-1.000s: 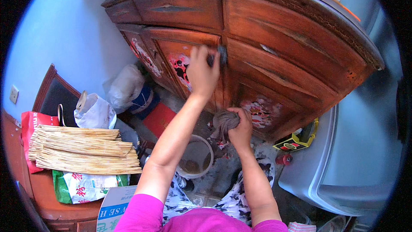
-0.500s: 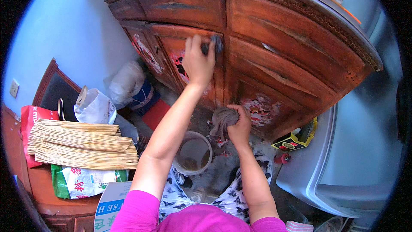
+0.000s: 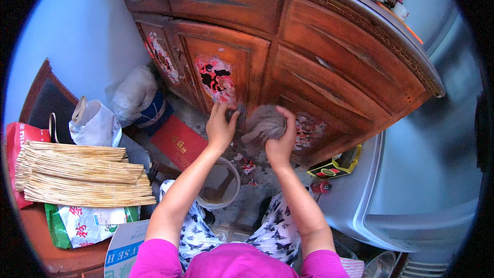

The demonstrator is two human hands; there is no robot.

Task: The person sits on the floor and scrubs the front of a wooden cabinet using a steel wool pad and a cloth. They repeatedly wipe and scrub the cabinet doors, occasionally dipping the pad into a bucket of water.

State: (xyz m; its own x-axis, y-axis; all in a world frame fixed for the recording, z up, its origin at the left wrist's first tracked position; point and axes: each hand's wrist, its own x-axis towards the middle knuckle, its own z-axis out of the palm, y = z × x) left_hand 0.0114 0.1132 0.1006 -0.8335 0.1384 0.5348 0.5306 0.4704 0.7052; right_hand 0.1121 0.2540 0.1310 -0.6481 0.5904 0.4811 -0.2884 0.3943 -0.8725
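Observation:
My right hand [image 3: 282, 141] grips a bunched grey rag [image 3: 263, 122] in front of the lower part of a red-brown wooden cabinet [image 3: 309, 36]. My left hand [image 3: 220, 126] is right beside it, fingers touching the rag's left side near the cabinet door with peeling red stickers [image 3: 216, 77]. Below my hands stands a white bucket [image 3: 235, 171] holding murky water.
A bundle of straw-coloured sticks [image 3: 77, 172] lies on a chair at left, with bags [image 3: 95, 123] and a red flat box [image 3: 177, 141] by the wall. A grey appliance [image 3: 427, 175] stands at right, a small black-and-yellow box [image 3: 334, 167] at its foot.
My left hand came down from high on the cabinet door to the rag beside my right hand. The view also shifted closer to the cabinet.

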